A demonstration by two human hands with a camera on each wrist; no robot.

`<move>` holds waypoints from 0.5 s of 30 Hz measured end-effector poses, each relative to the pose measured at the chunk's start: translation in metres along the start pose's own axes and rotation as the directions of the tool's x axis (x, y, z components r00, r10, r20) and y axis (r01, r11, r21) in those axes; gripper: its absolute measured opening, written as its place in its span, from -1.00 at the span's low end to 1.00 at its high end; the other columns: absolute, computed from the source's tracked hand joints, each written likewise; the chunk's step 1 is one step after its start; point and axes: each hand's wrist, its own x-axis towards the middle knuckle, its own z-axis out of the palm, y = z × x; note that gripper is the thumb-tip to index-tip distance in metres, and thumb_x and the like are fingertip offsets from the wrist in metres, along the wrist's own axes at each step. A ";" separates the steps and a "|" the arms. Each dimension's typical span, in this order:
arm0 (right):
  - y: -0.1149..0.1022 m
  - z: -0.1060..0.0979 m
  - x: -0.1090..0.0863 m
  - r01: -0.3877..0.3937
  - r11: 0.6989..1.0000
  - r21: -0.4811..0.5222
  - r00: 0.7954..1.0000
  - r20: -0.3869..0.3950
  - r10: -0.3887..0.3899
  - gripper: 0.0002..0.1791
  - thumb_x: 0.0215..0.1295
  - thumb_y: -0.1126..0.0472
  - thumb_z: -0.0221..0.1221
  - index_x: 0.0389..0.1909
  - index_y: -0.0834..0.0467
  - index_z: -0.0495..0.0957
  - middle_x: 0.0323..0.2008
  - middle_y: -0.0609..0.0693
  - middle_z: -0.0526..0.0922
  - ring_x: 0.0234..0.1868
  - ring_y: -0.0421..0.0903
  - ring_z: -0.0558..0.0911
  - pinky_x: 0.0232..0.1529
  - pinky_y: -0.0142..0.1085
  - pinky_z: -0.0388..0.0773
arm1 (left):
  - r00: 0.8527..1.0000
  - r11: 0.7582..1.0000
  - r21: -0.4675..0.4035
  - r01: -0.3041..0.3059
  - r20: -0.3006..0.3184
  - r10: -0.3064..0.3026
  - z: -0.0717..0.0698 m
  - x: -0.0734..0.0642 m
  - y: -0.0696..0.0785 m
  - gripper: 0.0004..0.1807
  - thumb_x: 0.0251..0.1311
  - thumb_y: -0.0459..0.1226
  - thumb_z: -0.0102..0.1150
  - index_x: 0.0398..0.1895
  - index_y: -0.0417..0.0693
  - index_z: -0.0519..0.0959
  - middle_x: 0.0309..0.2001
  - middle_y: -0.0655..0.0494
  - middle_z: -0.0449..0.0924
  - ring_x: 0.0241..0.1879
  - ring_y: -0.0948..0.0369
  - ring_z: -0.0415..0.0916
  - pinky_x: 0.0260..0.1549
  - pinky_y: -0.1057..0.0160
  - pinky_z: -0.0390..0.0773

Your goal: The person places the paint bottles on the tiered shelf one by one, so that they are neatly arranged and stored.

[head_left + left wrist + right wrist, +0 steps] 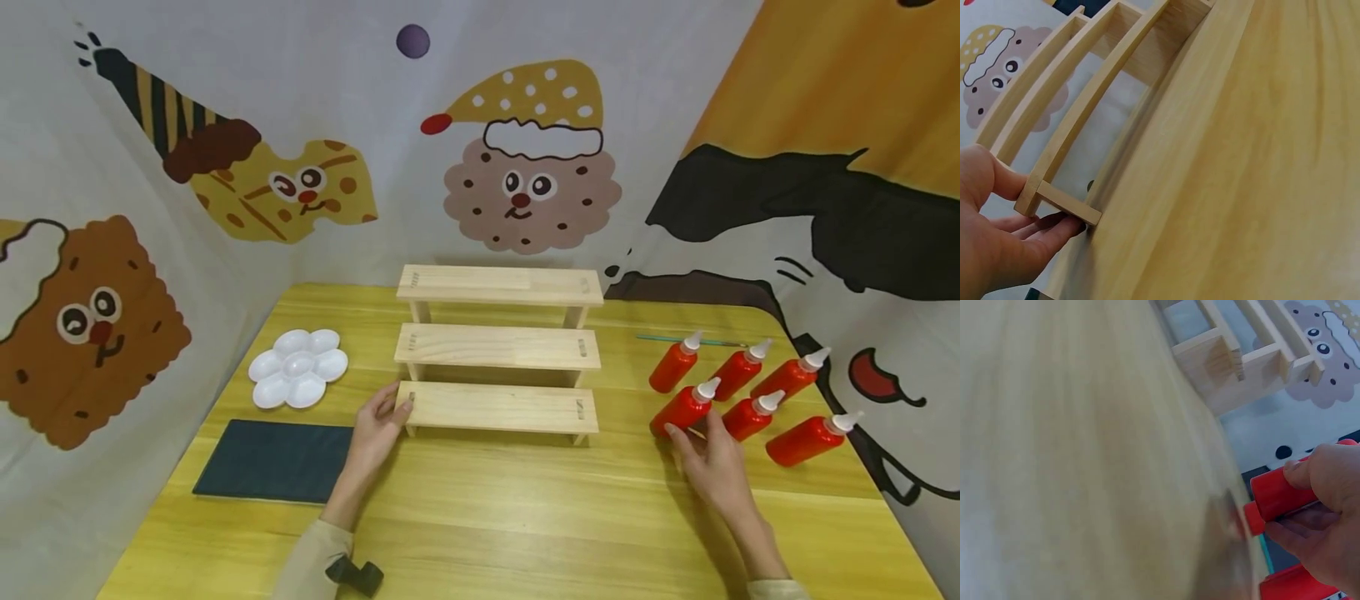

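Note:
A pale wooden three-step stand (pixel 497 343) stands in the middle of the table. My left hand (pixel 373 435) holds the left end of its lowest step; in the left wrist view the thumb lies at the board (pixel 1071 131) and the other fingers curl round its end and foot. Over on the right, my right hand (pixel 714 467) grips a red squeeze bottle (pixel 681 411) with a white pointed nozzle. The right wrist view has thumb and fingers on either side of this bottle (pixel 1280 492), covering part of its body.
Several more red bottles (pixel 804 441) stand close around the right hand, with a thin green paintbrush (pixel 678 339) behind them. A white flower-shaped palette (pixel 297 362) lies at the left. In front of it is a dark rectangular mat (pixel 273 460). A printed cloth (pixel 337 50) hangs behind the table.

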 end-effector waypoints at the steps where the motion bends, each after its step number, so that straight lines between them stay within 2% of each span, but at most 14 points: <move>1: -0.003 -0.001 0.001 0.001 1.000 0.003 1.000 -0.003 -0.001 -0.52 0.32 0.37 0.30 0.19 0.38 0.37 -0.01 0.37 0.67 -0.09 -0.48 0.58 -0.11 -0.82 0.38 | 1.000 1.000 -0.005 0.003 -0.005 -0.003 0.000 0.000 0.000 -0.40 0.44 -0.28 0.16 0.48 -0.25 0.31 0.26 -0.42 0.50 0.25 -0.22 0.52 0.16 0.06 0.58; 2: -0.005 -0.002 0.002 0.004 1.000 0.014 1.000 -0.010 -0.004 -0.53 0.32 0.37 0.30 0.18 0.39 0.37 -0.02 0.37 0.67 -0.09 -0.59 0.50 -0.11 -0.82 0.38 | 1.000 1.000 -0.007 0.006 -0.009 -0.006 0.000 0.000 -0.001 -0.40 0.44 -0.28 0.16 0.48 -0.24 0.31 0.26 -0.41 0.51 0.25 -0.22 0.52 0.14 0.09 0.59; 4: -0.011 -0.004 0.005 0.022 1.000 0.017 0.999 -0.029 -0.022 -0.55 0.32 0.37 0.30 0.15 0.40 0.38 -0.04 0.38 0.68 -0.11 -0.69 0.42 -0.09 -0.82 0.38 | 1.000 1.000 -0.017 0.010 -0.015 -0.010 0.001 0.000 -0.002 -0.40 0.44 -0.27 0.17 0.48 -0.23 0.32 0.26 -0.40 0.51 0.25 -0.21 0.52 0.12 0.15 0.59; 10: -0.027 -0.008 0.013 0.091 0.996 0.004 0.992 -0.085 -0.091 -0.57 0.27 0.40 0.33 0.08 0.41 0.41 -0.08 0.39 0.70 -0.09 -0.75 0.41 -0.07 -0.81 0.37 | 1.000 0.999 -0.040 0.007 -0.014 -0.007 0.002 -0.001 -0.004 -0.40 0.44 -0.27 0.18 0.49 -0.20 0.33 0.26 -0.38 0.51 0.25 -0.21 0.52 0.12 0.15 0.59; 15: -0.042 -0.009 0.022 0.136 0.991 0.018 0.986 -0.101 -0.133 -0.54 0.25 0.41 0.34 0.11 0.39 0.42 -0.08 0.35 0.71 -0.09 -0.74 0.44 -0.05 -0.78 0.40 | 1.000 0.999 -0.048 0.003 -0.021 -0.004 0.002 -0.001 -0.006 -0.40 0.44 -0.28 0.18 0.49 -0.20 0.33 0.28 -0.39 0.50 0.26 -0.20 0.51 0.05 0.30 0.59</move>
